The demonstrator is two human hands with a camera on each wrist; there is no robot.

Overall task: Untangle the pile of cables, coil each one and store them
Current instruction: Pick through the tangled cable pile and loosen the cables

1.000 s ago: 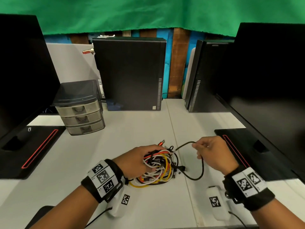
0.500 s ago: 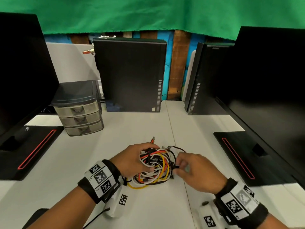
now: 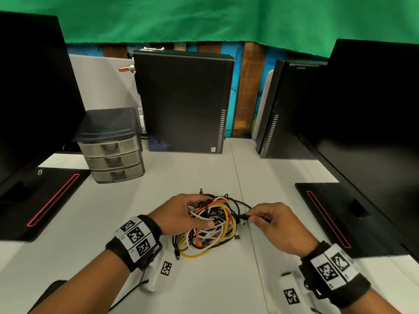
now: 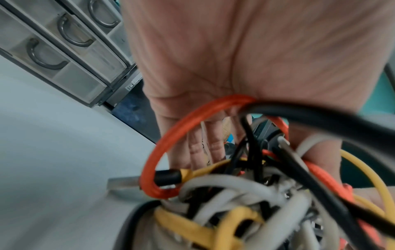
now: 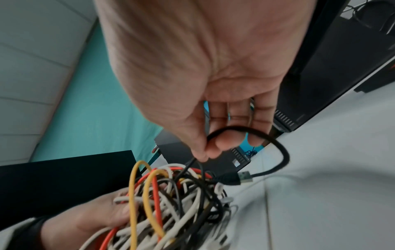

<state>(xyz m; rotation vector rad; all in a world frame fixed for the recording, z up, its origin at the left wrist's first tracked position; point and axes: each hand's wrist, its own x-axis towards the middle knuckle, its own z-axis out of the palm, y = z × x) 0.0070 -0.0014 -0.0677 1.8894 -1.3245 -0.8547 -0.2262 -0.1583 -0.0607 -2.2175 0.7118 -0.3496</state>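
A tangled pile of cables [image 3: 208,230] in white, yellow, orange-red and black lies on the white desk [image 3: 90,223] in front of me. My left hand [image 3: 181,216] grips the pile from its left side, fingers curled into the strands [image 4: 198,152]. My right hand [image 3: 269,219] pinches a thin black cable [image 3: 241,215] at the pile's right edge. In the right wrist view thumb and forefinger pinch this black cable [image 5: 267,140], which loops round to a USB plug [image 5: 243,176].
A small grey three-drawer unit [image 3: 112,152] stands at the back left, its drawers closed. Two black computer towers [image 3: 181,100] [image 3: 285,109] stand at the back. Monitors with black bases [image 3: 38,200] [image 3: 340,214] flank the desk on both sides.
My right hand came in from the raised black loop to the pile's right edge and now pinches the black cable there. My left hand stays on the pile.
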